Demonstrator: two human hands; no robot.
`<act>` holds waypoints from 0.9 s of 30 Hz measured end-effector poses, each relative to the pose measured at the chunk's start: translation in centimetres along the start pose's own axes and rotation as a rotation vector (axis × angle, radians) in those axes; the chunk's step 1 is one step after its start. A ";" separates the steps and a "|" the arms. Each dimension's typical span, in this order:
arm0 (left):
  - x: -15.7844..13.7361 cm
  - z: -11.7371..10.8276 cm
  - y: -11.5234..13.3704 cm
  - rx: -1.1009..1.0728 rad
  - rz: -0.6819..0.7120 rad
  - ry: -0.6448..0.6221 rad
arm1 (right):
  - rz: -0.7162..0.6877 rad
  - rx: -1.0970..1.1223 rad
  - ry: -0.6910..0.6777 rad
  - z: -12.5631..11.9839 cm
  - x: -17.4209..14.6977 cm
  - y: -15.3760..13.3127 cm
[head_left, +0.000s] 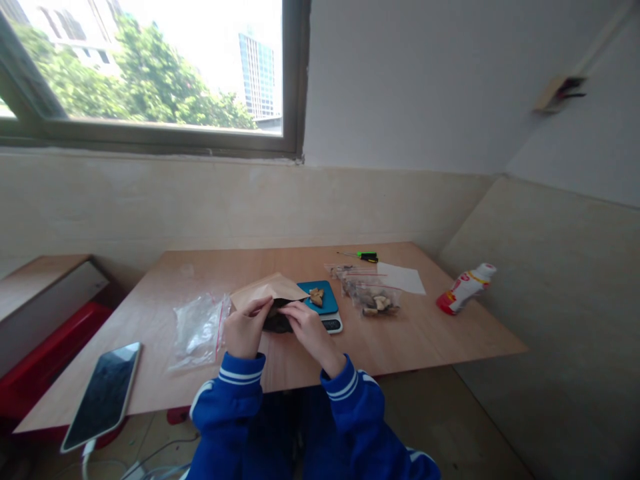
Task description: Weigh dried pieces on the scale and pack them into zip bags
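Observation:
My left hand [247, 327] pinches the edge of a brown paper bag [270, 288], whose dark mouth faces me. At the mouth of the bag, my right hand [307, 327] has its fingers closed together; whether they grip the rim or something inside is hidden. Just behind the right hand is a kitchen scale [327, 293] with a blue top and a white body. A few light brown dried pieces [317, 297] lie on the scale. Its display is too small to read.
Clear zip bags [197, 330] lie on the left; filled zip bags [377, 301] lie right of the scale. Behind them are white paper [400, 277] and a green-handled screwdriver [367, 255]. A red-and-white bottle [465, 290] stands right; a phone [103, 393] with a cable lies at the left edge.

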State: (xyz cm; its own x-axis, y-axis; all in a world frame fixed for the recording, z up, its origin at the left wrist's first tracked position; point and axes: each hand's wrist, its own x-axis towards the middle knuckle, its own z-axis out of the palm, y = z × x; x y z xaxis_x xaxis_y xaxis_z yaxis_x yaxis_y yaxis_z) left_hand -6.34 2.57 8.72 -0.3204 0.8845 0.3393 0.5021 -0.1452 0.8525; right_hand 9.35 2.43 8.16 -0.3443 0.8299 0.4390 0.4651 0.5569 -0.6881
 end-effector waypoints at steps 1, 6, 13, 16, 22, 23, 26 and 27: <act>0.1 0.0 0.1 -0.001 0.001 -0.005 | 0.011 0.019 0.015 0.0 0.0 0.1; 0.2 0.0 -0.1 0.001 0.018 0.006 | 0.074 0.311 0.110 -0.3 -0.1 0.4; 0.8 -0.8 -0.5 0.004 0.028 0.057 | 0.341 0.649 0.466 -2.5 -0.6 4.6; 1.0 -1.2 -0.4 0.001 0.017 0.074 | 0.434 0.578 0.604 -2.4 -0.8 8.1; 0.7 -1.2 -0.7 -0.010 0.009 0.058 | 0.468 0.433 0.595 1.1 -0.4 12.2; 0.7 -1.2 -0.9 -0.014 0.008 0.054 | 0.460 0.402 0.592 1.6 -0.2 12.4; 0.6 -1.3 -1.1 -0.024 0.014 0.045 | 0.428 0.293 0.597 2.0 0.3 12.7; 0.6 -1.4 -1.2 -0.024 0.012 0.044 | 0.415 0.252 0.601 1.9 0.4 12.7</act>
State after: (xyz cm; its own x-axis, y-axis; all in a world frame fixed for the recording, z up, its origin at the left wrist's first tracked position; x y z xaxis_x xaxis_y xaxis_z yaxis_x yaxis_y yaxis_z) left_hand -8.23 2.65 8.49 -0.3499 0.8624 0.3659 0.4865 -0.1665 0.8577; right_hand 13.55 9.77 -1.48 0.3531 0.8845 0.3050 0.2346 0.2319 -0.9440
